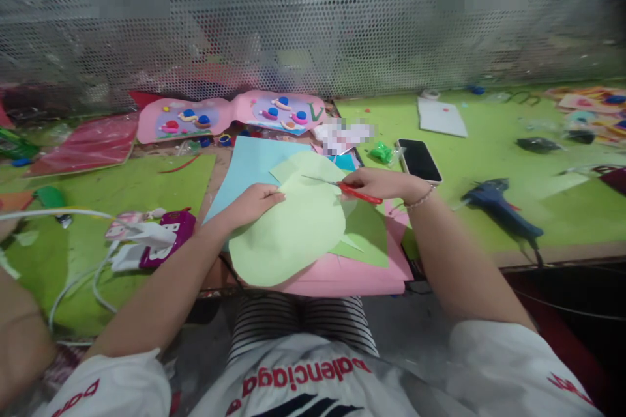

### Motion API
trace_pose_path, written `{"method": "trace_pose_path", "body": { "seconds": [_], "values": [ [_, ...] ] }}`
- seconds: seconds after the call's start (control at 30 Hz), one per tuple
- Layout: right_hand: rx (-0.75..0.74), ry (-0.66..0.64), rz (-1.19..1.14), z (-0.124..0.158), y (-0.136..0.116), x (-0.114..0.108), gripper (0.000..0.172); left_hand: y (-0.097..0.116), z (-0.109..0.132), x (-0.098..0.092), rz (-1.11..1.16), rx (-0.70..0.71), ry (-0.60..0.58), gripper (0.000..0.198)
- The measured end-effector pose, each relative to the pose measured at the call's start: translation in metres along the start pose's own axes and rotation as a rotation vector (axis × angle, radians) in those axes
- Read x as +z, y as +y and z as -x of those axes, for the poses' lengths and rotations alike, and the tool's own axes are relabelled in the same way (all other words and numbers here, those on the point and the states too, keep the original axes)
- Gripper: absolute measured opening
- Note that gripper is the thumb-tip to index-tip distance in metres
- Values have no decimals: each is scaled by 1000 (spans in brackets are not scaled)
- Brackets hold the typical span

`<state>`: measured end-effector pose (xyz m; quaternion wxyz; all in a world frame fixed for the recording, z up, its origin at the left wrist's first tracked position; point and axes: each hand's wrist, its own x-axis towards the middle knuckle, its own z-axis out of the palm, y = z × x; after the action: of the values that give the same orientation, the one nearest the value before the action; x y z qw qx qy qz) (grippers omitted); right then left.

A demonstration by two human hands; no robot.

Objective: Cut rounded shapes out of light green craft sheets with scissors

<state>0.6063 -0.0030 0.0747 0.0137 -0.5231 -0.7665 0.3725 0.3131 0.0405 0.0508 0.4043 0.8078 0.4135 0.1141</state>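
Note:
A pale green paper cutout [288, 228] with a rounded outline lies in front of me, over sheets of other colours. My left hand [255, 205] pinches its left edge, thumb on top. In my right hand [374, 184] is a pair of red-handled scissors [359, 193], fingers closed round the handles. The thin blades point left and lie across the upper part of the paper. Beneath are a light blue sheet [249, 159], a brighter green sheet [374, 251] and a pink sheet [337, 275] along the table's front edge.
A black-screened phone [419, 160] and a blue glue gun [506, 208] lie to the right. At left, a purple power strip [169, 238] has white plugs and cables. Pink decorated panels [229, 114] stand behind, before a perforated metal screen [313, 26]. Another person's arm [22, 339] shows at far left.

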Motion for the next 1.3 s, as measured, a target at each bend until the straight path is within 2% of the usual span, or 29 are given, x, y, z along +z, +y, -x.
{"method": "trace_pose_path", "body": {
  "seconds": [0.33, 0.93, 1.3],
  "values": [
    [16, 3, 32, -3, 0, 3, 56, -1, 0, 1, -15, 34, -23, 40],
    [60, -101, 70, -3, -6, 4, 51, 1, 2, 3, -31, 54, -99, 36],
    [14, -130, 65, -3, -7, 5, 47, -1, 4, 7, -40, 42, -165, 37]
  ]
}}
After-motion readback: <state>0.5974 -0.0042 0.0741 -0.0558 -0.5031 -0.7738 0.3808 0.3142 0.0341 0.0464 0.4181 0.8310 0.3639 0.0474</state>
